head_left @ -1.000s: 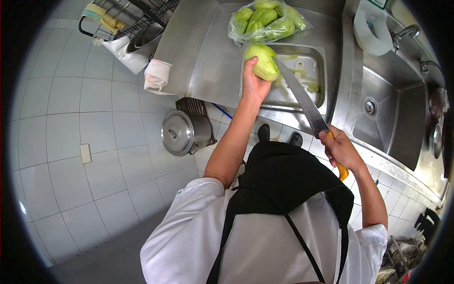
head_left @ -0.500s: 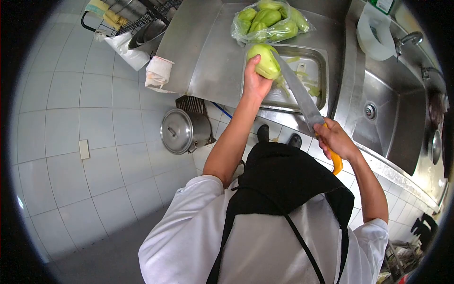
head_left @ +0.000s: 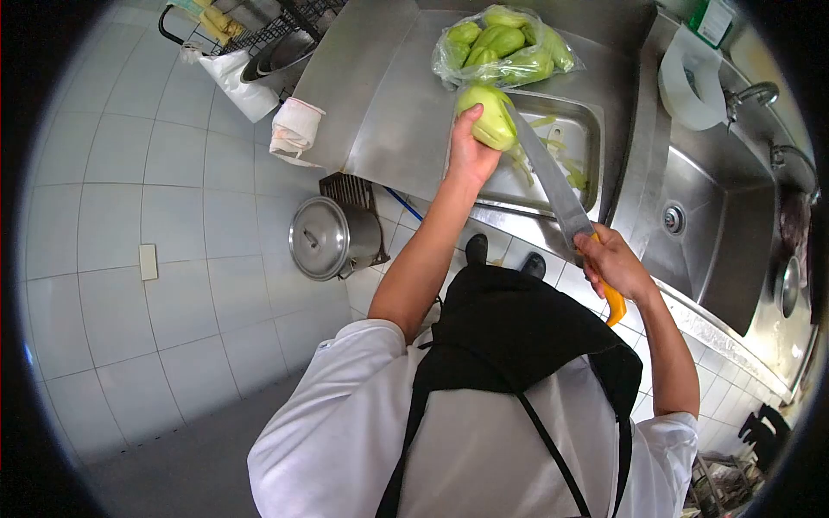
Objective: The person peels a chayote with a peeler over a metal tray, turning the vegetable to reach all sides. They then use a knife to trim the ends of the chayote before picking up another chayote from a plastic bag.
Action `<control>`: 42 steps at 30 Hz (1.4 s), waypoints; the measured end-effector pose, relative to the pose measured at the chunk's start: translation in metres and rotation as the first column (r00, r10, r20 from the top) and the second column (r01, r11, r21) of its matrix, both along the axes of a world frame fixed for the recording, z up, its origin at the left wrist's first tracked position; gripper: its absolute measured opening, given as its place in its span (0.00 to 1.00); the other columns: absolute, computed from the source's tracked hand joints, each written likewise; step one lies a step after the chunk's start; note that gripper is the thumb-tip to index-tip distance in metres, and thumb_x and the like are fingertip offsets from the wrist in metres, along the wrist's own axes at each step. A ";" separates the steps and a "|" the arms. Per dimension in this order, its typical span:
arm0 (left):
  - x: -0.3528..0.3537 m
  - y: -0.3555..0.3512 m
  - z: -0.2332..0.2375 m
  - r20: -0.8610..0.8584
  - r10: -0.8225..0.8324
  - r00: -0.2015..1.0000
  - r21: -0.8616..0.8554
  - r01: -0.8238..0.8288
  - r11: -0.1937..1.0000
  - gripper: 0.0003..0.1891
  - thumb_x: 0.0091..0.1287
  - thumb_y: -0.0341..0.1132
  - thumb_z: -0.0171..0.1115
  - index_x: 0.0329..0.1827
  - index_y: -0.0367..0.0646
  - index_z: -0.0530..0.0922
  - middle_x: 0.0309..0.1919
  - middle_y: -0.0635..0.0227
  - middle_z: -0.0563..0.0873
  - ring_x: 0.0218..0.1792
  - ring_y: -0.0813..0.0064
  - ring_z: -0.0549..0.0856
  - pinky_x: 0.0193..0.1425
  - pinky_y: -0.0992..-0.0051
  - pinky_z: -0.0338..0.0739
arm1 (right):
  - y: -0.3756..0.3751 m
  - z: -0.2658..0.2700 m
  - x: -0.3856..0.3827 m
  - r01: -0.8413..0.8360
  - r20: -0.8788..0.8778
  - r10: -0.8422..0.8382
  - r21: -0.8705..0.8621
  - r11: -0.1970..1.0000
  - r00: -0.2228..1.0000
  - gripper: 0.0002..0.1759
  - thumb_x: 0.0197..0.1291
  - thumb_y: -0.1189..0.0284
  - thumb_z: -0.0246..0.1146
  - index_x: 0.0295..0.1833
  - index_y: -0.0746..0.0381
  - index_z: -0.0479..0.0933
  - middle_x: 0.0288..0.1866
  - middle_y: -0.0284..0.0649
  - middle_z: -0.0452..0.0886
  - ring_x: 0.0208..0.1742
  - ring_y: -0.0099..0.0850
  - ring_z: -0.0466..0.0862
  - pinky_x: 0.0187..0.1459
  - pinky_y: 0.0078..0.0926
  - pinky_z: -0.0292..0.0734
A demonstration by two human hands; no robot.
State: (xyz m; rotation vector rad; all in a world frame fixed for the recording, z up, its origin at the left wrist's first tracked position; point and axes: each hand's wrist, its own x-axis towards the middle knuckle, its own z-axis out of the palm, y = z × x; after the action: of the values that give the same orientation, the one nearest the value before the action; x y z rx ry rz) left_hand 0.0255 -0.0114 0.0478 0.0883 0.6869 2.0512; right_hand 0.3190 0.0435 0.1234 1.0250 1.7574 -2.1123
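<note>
A pale green chayote (head_left: pixel 489 119), partly peeled, is gripped in my left hand (head_left: pixel 471 155), with the thumb over its near side. My right hand (head_left: pixel 611 263) is wrapped round the yellow handle of a large knife (head_left: pixel 554 183). Its long blade slants up to the left, and the tip end lies against the chayote's right side. Below them, a shallow metal tray (head_left: pixel 596 129) holds several strips of green peel (head_left: pixel 574 173). Just beyond the tray lies a clear plastic bag (head_left: pixel 442 65) with several more green chayotes (head_left: pixel 499 41) inside.
A steel sink (head_left: pixel 704 224) with taps is on the right, and a white plastic container (head_left: pixel 689 86) stands by its far edge. A rolled cloth (head_left: pixel 296 125) lies at the counter's left edge. On the floor stands a lidded metal pot (head_left: pixel 321 237).
The view has shifted slightly. My left hand still holds the chayote and my right hand the knife, with the blade still against the chayote's right side.
</note>
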 end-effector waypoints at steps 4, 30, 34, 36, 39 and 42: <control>0.003 0.003 -0.005 0.059 -0.009 0.998 -0.010 0.009 1.000 0.28 0.62 0.40 0.67 0.64 0.44 0.72 0.59 0.63 0.81 0.61 0.62 0.79 0.69 0.58 0.72 | 0.005 0.003 0.000 0.065 0.040 -0.059 -0.175 0.982 0.997 0.14 0.74 0.60 0.57 0.42 0.59 0.66 0.14 0.33 0.69 0.08 0.22 0.67 0.11 0.22 0.66; -0.005 0.005 -0.036 0.029 0.040 0.999 -0.142 -0.036 0.989 0.24 0.66 0.39 0.63 0.64 0.44 0.72 0.58 0.61 0.81 0.60 0.59 0.80 0.68 0.54 0.72 | 0.020 -0.013 0.003 -0.011 0.093 0.020 -0.097 0.995 0.995 0.14 0.72 0.61 0.58 0.42 0.60 0.67 0.16 0.34 0.70 0.08 0.24 0.68 0.10 0.24 0.65; -0.009 0.006 -0.033 0.093 -0.030 0.995 -0.081 0.038 0.996 0.24 0.66 0.40 0.64 0.64 0.45 0.72 0.58 0.61 0.81 0.60 0.59 0.80 0.67 0.53 0.73 | 0.019 -0.006 -0.001 0.072 0.085 -0.049 -0.299 0.951 0.995 0.14 0.73 0.62 0.58 0.44 0.62 0.67 0.16 0.34 0.70 0.09 0.23 0.68 0.09 0.22 0.67; -0.009 0.008 -0.033 0.078 -0.027 0.997 -0.092 0.034 0.995 0.25 0.66 0.41 0.65 0.64 0.45 0.72 0.58 0.61 0.81 0.60 0.59 0.80 0.67 0.52 0.72 | 0.017 -0.004 -0.003 0.110 0.087 -0.083 -0.380 0.918 0.993 0.14 0.73 0.62 0.58 0.44 0.62 0.67 0.16 0.34 0.70 0.09 0.23 0.68 0.09 0.22 0.67; -0.013 0.011 -0.035 0.061 -0.023 0.998 -0.117 0.030 0.993 0.25 0.65 0.41 0.65 0.65 0.45 0.72 0.59 0.62 0.80 0.60 0.60 0.79 0.68 0.52 0.72 | 0.020 -0.007 -0.005 0.141 0.096 -0.110 -0.439 0.887 0.989 0.15 0.72 0.62 0.59 0.44 0.63 0.67 0.16 0.34 0.71 0.09 0.23 0.68 0.09 0.22 0.67; -0.019 0.011 -0.042 0.021 -0.010 1.000 -0.141 0.013 0.990 0.26 0.65 0.41 0.65 0.65 0.45 0.71 0.59 0.62 0.80 0.60 0.60 0.79 0.68 0.53 0.72 | 0.020 -0.007 -0.008 0.090 0.085 -0.067 -0.296 0.951 0.994 0.15 0.72 0.62 0.59 0.43 0.62 0.66 0.16 0.34 0.71 0.09 0.22 0.68 0.09 0.22 0.67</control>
State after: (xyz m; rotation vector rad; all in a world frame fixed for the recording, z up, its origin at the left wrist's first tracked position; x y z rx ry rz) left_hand 0.0061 -0.0004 0.0055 -0.0104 0.8147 1.9836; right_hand 0.3115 0.0640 0.1166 1.0848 1.3281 -2.2671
